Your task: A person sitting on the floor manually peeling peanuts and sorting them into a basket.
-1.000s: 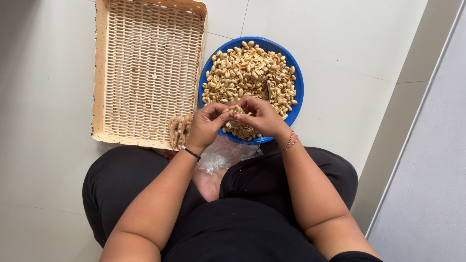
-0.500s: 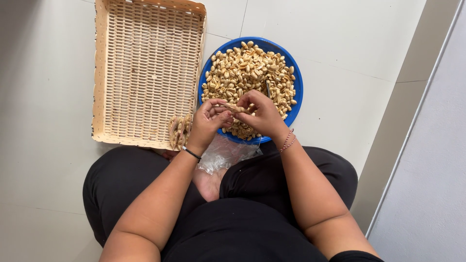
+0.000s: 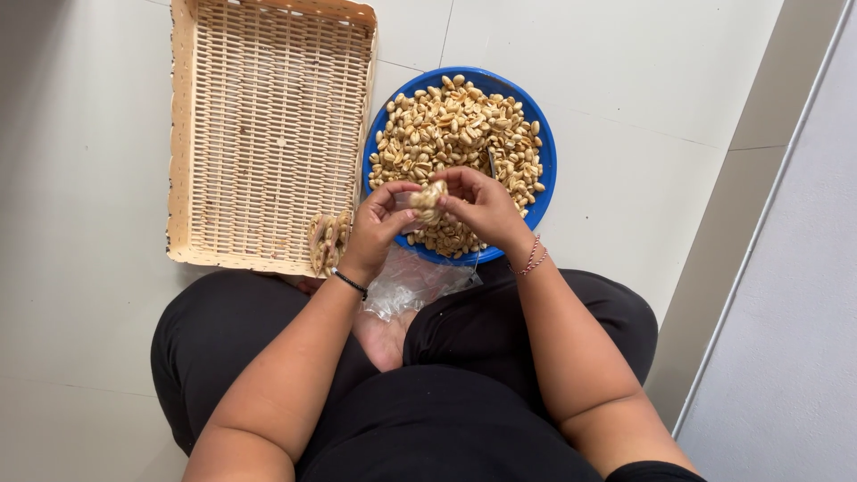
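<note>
Underneath, pale tiled floor (image 3: 678, 98), grey wall (image 3: 803, 339).

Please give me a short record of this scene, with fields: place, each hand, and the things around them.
place: tiled floor; person sits cross-legged, seen from above
left hand: holds one side of a small packet of peanuts
right hand: pinches the packet from the other side
bowl: blue, round, full of peanuts, just beyond the hands
tray: woven, rectangular, left of the bowl; filled packets at its near corner
plastic bags: clear, on the lap under the hands
wrists: black band on left, beaded bracelet on right
</note>
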